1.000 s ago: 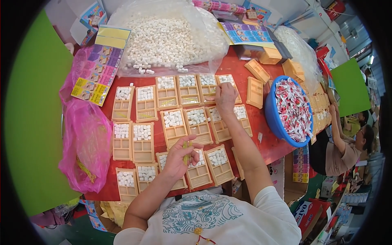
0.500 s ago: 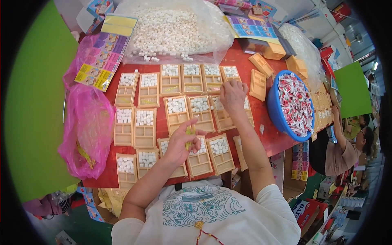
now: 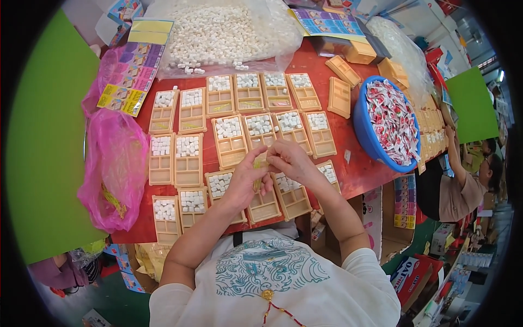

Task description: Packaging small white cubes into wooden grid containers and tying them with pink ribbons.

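My left hand [image 3: 246, 180] is closed round a small bundle of thin yellow-green sticks [image 3: 257, 164], their tips showing between the fingers. Fingers pinched, my right hand [image 3: 291, 162] meets the bundle from the right. Both hands hover over the middle and near rows of tan compartment trays [image 3: 229, 151]. Small white cubes [image 3: 227, 127] fill the large compartment of each tray in view. Thin yellow sticks [image 3: 250, 104] lie in the lower compartments of some far-row trays. My hands and forearms cover parts of several near trays.
Behind the trays, a clear plastic bag [image 3: 218, 38] spills white cubes. A blue basin [image 3: 362, 128] of small wrapped packets stands right, near bare tan trays [image 3: 339, 98]. At left lie a pink bag [image 3: 117, 163] and printed card sheets [image 3: 136, 71]. Further right, a co-worker [image 3: 463, 188] reaches toward more trays.
My right hand has come back from the far-row tray at the right to meet my left hand. The left still holds the sticks. The trays sit slightly higher in view.
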Demonstrator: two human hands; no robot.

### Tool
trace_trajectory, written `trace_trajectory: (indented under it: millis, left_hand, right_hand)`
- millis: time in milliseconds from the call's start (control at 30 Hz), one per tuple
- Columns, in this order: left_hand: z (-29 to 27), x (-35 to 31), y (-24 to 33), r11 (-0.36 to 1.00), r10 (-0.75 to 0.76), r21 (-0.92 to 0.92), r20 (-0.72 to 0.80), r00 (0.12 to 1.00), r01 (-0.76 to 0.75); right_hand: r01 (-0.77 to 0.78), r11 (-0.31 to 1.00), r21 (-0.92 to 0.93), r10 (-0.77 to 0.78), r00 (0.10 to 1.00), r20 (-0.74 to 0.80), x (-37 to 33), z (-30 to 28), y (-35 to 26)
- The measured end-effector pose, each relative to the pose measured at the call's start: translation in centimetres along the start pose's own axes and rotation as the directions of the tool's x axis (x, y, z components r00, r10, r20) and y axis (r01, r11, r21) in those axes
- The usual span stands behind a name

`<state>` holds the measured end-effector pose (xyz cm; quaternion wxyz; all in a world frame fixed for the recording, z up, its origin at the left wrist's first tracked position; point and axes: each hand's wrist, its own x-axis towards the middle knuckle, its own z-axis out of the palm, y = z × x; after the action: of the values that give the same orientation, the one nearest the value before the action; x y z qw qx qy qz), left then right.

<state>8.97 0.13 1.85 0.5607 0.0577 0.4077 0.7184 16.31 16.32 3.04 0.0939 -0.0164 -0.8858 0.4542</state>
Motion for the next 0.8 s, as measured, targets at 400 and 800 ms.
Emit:
trace_trajectory:
  millis: [400,800]
  left_hand:
    - [0.1,1.9,-0.5,0.999,-0.036,0.022,-0.056,0.998,0.037]
    - [-0.8,3.5,-0.8,0.983,0.072,-0.163,-0.084,0.994,-0.085]
  right_hand:
    - [-0.111,0.99,-0.082,0.098,0.985,-0.144,-0.2,-0.3,0.9]
    - [-0.27,0.959,-0.08,0.168,0.775,-0.609,2.3,-6.4,7.5]
